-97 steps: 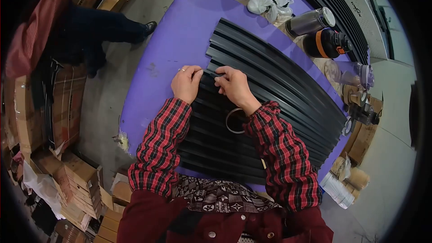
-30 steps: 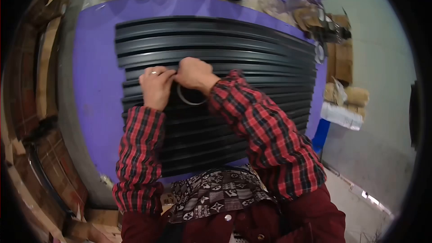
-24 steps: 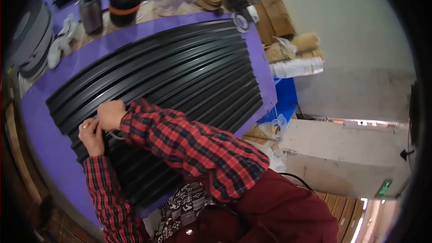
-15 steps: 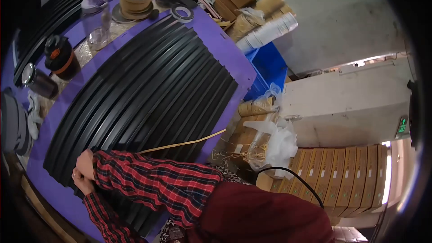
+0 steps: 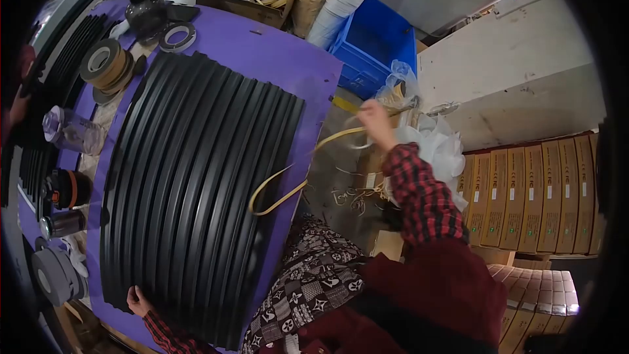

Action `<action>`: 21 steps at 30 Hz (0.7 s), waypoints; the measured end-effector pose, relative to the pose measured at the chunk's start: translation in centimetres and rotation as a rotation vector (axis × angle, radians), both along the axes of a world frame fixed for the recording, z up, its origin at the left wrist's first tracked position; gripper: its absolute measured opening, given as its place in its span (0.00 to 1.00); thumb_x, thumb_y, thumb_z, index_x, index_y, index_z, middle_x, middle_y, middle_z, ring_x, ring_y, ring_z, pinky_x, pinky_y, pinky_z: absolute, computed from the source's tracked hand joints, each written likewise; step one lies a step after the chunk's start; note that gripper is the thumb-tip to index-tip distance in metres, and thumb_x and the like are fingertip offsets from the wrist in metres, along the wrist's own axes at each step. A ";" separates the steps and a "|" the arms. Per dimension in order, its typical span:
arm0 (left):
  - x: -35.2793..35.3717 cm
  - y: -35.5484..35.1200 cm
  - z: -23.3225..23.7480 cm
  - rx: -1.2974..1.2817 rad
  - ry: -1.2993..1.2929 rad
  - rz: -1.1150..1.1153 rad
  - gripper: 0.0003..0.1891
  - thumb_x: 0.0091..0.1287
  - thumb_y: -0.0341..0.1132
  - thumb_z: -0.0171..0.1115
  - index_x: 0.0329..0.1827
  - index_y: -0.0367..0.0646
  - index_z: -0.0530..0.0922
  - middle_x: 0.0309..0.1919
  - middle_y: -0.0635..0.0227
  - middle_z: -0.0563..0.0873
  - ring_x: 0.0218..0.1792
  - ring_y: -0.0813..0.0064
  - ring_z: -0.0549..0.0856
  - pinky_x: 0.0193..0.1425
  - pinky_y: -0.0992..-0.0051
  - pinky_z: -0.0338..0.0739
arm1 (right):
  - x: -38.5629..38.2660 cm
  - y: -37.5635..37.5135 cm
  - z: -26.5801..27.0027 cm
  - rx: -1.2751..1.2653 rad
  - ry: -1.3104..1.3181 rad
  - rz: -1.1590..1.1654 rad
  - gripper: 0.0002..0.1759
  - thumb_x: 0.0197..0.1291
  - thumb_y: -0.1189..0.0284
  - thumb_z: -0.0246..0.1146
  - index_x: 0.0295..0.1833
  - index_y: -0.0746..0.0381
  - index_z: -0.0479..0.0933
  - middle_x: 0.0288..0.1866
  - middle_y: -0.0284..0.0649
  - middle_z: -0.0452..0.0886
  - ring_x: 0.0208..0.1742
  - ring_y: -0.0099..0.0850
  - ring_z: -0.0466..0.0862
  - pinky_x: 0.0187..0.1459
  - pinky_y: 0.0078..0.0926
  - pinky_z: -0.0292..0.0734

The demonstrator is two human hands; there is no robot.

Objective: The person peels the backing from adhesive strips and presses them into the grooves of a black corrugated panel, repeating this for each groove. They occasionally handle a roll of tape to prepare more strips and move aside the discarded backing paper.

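Note:
Long black ribbed strips (image 5: 190, 190) lie side by side on the purple table (image 5: 262, 39). At their lower left end, my left hand (image 5: 137, 301) has its fingers closed on the edge of a black strip. My right hand (image 5: 376, 123) is raised off the table's right side, blurred, its fingers closed on a thin yellow band (image 5: 278, 201). The band hangs in a loop from that hand back over the right edge of the strips.
Tape rolls (image 5: 101, 65), bottles (image 5: 73, 132) and a grey roll (image 5: 56, 275) line the table's left side. Beyond the right edge are a blue crate (image 5: 373, 39), white plastic wrap (image 5: 436, 147) and cartons (image 5: 524, 196). A person's hand (image 5: 19, 110) shows at far left.
My right hand has moved from the strips' lower end to the right, taking the yellow band off the strips. My left hand stays at that end. The view has turned right.

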State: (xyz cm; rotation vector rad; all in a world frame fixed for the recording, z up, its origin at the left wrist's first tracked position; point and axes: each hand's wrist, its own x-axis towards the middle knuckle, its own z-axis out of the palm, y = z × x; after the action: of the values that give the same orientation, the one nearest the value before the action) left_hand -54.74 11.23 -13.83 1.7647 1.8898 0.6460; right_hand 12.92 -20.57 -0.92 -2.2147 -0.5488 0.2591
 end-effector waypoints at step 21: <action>40.7 -13.0 10.7 0.139 0.008 -0.739 0.05 0.53 0.27 0.56 0.34 0.40 0.74 0.31 0.60 0.75 0.36 0.60 0.76 0.39 0.69 0.71 | 18.7 -11.7 -24.3 -0.184 0.190 -0.005 0.23 0.52 0.73 0.55 0.54 0.68 0.62 0.47 0.52 0.72 0.47 0.38 0.74 0.49 0.29 0.66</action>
State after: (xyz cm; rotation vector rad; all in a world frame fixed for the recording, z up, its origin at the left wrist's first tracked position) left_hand -14.01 -1.74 -3.13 2.3427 1.0679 0.4831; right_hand 31.64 -32.25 -25.20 -2.3354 -0.4300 0.5303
